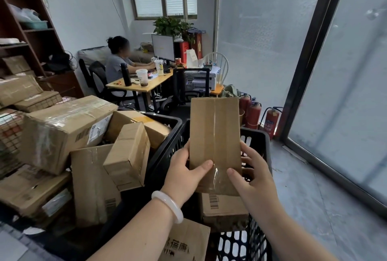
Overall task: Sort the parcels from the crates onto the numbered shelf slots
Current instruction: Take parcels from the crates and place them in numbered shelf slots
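Observation:
A tall flat cardboard parcel [214, 135] sealed with clear tape is held upright above a black plastic crate [258, 139]. My left hand [184, 170] grips its lower left edge, thumb on the front. My right hand [249, 174] holds the lower right edge, fingers spread behind it. Inside the crate lie more parcels, one with a barcode label [222, 208] and one with printed characters [188, 242]. A second black crate [167, 122] to the left is piled with several cardboard boxes [127, 156]. No numbered shelf slots are in view.
A large taped box [62, 128] and more cartons are stacked at the left before a brown shelf unit [31, 36]. A person sits at a desk [144, 86] behind the crates. Fire extinguishers [270, 120] stand by the frosted glass wall [343, 84] on the right.

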Action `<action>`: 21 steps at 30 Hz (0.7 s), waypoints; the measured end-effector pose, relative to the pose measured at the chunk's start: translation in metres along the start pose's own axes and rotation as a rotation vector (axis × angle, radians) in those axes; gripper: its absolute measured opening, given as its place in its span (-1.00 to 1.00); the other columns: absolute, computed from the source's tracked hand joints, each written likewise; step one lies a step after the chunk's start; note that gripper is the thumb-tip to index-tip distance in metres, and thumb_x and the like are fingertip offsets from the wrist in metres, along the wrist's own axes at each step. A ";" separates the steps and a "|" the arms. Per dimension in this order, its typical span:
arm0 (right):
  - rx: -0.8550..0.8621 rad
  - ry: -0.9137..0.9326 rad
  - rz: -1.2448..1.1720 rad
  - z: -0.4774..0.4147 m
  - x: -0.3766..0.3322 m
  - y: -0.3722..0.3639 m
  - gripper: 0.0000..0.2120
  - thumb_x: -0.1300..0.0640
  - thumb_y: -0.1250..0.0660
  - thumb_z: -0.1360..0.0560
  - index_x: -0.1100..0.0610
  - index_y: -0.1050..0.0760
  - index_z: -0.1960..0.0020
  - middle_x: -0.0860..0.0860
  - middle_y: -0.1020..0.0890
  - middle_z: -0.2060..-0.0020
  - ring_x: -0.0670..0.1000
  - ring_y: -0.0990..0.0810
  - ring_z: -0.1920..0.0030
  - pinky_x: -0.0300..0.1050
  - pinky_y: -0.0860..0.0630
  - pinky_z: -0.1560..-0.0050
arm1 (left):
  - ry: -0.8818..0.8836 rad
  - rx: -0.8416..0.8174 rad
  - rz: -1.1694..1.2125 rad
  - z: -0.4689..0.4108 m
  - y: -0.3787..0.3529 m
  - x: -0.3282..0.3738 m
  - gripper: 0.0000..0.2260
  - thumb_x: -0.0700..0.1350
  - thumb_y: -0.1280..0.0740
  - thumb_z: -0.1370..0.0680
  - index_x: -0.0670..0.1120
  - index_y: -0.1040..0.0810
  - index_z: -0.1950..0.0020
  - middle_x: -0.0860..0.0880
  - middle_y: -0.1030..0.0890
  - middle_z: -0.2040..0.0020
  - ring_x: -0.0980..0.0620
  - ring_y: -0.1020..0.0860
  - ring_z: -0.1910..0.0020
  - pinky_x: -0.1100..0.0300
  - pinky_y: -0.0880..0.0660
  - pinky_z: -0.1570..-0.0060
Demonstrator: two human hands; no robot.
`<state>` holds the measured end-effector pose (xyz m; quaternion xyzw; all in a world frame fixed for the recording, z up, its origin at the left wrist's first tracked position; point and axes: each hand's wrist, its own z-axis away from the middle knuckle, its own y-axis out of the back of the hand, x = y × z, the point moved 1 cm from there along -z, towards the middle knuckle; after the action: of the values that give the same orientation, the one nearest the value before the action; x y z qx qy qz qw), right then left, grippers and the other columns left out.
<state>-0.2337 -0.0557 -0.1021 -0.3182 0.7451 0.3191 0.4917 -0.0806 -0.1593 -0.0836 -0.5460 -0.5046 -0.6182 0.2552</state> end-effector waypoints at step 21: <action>-0.105 0.165 0.354 -0.005 -0.024 0.006 -0.29 -0.32 -0.28 -0.41 -0.49 0.03 -0.44 -0.39 -0.08 -0.51 -0.26 -0.03 -0.51 0.10 -0.20 -0.48 | -0.020 -0.188 0.308 0.017 0.028 -0.017 -0.07 0.28 -0.57 -0.20 0.68 0.02 -0.29 0.31 -0.45 -0.36 0.35 -0.43 -0.32 0.28 -0.47 -0.24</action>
<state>-0.2336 -0.0517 -0.0775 -0.2323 0.8096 0.4117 0.3480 -0.0441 -0.1583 -0.0917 -0.6445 -0.3573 -0.6108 0.2897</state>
